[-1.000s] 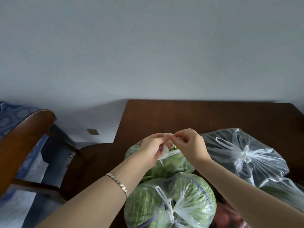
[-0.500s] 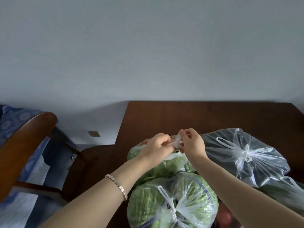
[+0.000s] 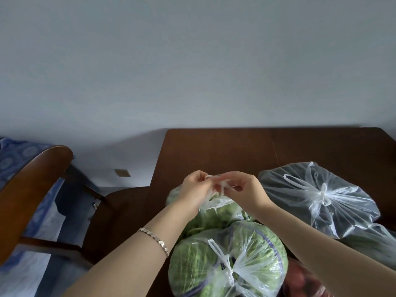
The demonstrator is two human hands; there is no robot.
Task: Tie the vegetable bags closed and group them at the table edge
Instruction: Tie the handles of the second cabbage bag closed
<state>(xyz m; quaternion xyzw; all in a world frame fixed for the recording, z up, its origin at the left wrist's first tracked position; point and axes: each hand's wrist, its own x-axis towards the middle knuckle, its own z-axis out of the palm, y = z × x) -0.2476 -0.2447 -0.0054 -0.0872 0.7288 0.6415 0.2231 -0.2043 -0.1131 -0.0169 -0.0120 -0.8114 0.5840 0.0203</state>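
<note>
A clear plastic bag of green vegetables (image 3: 220, 213) lies on the dark wooden table (image 3: 214, 151) near its left edge. My left hand (image 3: 196, 190) and my right hand (image 3: 244, 190) meet above it, and each pinches one of the bag's white handle strips (image 3: 221, 185), which cross between my fingers. In front of it sits a knotted bag with a green cabbage (image 3: 227, 260). To the right lies a knotted clear bag with dark contents (image 3: 319, 196).
Another clear bag (image 3: 377, 243) lies at the right edge, and a bag with reddish produce (image 3: 304, 281) shows at the bottom right. A wooden chair (image 3: 36, 189) stands left of the table, with blue patterned fabric (image 3: 12, 159) behind it. The wall is close behind the table.
Both hands have worked the handle strips together; my fingers have shifted from a first pinch to twisting the strips across each other. The bags have stayed where they were.
</note>
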